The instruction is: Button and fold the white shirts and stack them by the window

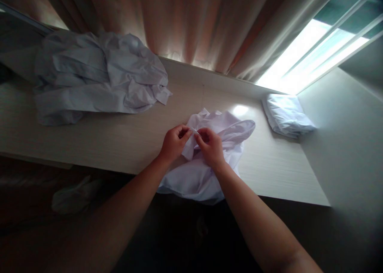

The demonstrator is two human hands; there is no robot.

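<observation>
A crumpled white shirt (191, 181) lies on the pale wooden counter, its lower part hanging over the front edge. Both hands meet at its upper part. My left hand (175, 143) pinches a small bit of the cloth between thumb and forefinger. Right beside it, my right hand (211, 147) pinches the same spot, the fingertips nearly touching. Whether a button sits between the fingers is too small to tell. A loop of the shirt's cloth spreads out to the right of my right hand.
A large heap of rumpled white clothes (101, 77) rests on the counter (119, 139) at the left. A folded white stack (287, 113) stands by the right wall. Curtains (185, 21) hang behind, beside a bright window (317, 53). Something pale (74, 197) lies below, at left.
</observation>
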